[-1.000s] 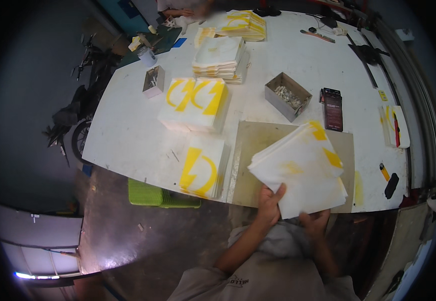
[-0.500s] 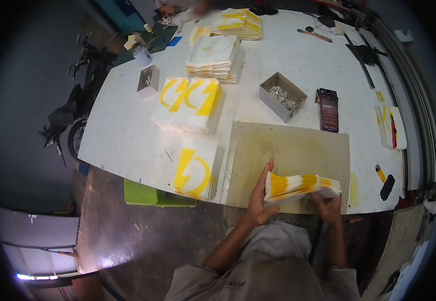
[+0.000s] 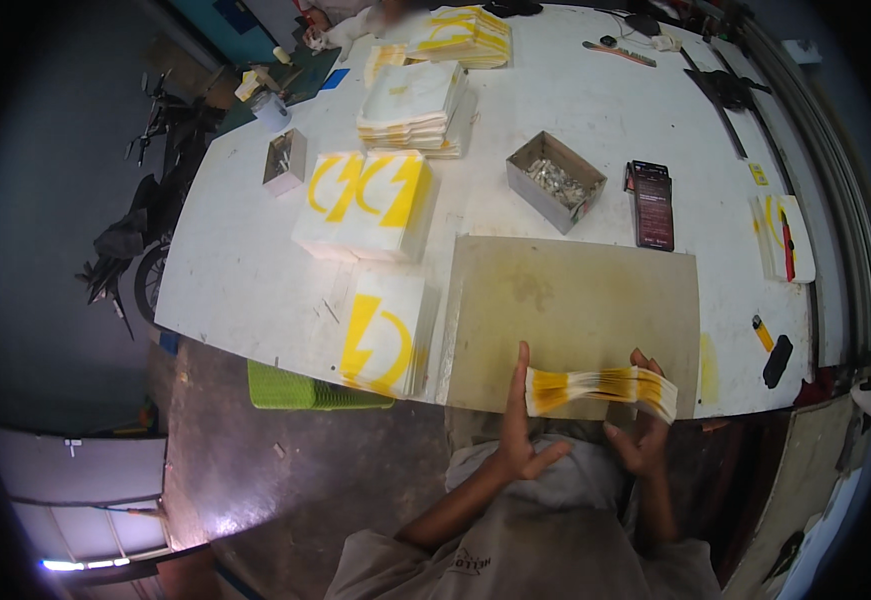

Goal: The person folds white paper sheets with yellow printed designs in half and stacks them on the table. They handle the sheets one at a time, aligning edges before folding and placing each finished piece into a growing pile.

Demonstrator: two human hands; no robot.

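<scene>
A small stack of white-and-yellow printed sheets (image 3: 595,386) stands on edge, bowed, above the near edge of a tan board (image 3: 575,290). My left hand (image 3: 520,430) presses flat against the stack's left end, its fingers straight up and the thumb spread apart. Around the right end is my right hand (image 3: 645,435), with fingertips behind the sheets and the thumb in front, lower down. Between them the two hands hold the stack. To the left lies a pile of similar printed sheets (image 3: 383,335), with a larger double pile (image 3: 363,205) behind it.
Farther back stand more sheet piles (image 3: 410,100). An open box of small pieces (image 3: 555,182) sits beyond the board, beside a phone (image 3: 652,205). A smaller box (image 3: 285,162) is at left. A lighter (image 3: 761,332) lies at right. A green basket (image 3: 305,385) is below the table edge.
The stack has tipped more upright and come slightly nearer to me. My right hand has shifted so its fingertips now show behind the sheets. The view has moved a little.
</scene>
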